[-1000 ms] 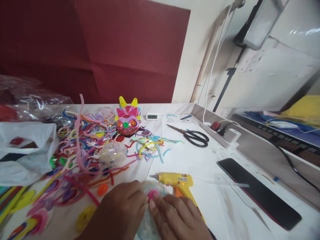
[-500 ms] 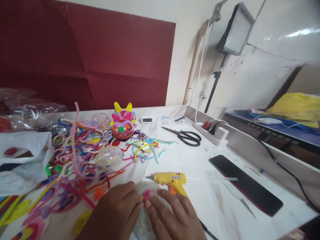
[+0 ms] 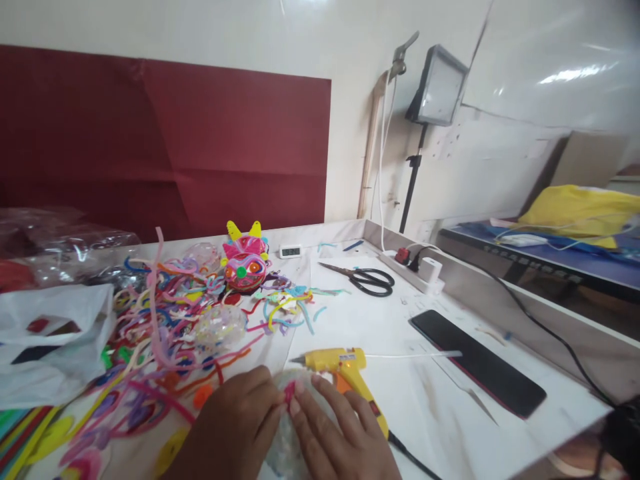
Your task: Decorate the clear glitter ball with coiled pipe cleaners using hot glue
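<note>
At the bottom middle, a clear, speckled ball [image 3: 285, 443] lies under both hands, and much of it is hidden. A small pink piece [image 3: 289, 392] sits on top of the ball; its kind cannot be made out. My left hand [image 3: 240, 417] is closed, with thumb and fingertips pressed at the pink piece from the left. From the right, my right hand [image 3: 335, 427] curves over the ball, and its fingertips press on the pink piece. Just behind the right hand lies a yellow glue gun [image 3: 335, 361], a glue stick showing at its back end.
Colourful pipe cleaners [image 3: 165, 313], another clear ball [image 3: 220, 327] and a decorated lion-like head [image 3: 244, 267] crowd the left. Black-handled scissors [image 3: 367, 279], a phone [image 3: 477, 360], tweezers [image 3: 475, 393] and a power strip [image 3: 415, 277] lie right. A small digital clock [image 3: 290, 252] stands behind.
The camera view has tilted up and shifted slightly, so the scene sits lower in the picture. Both hands stay at the pink piece on the ball.
</note>
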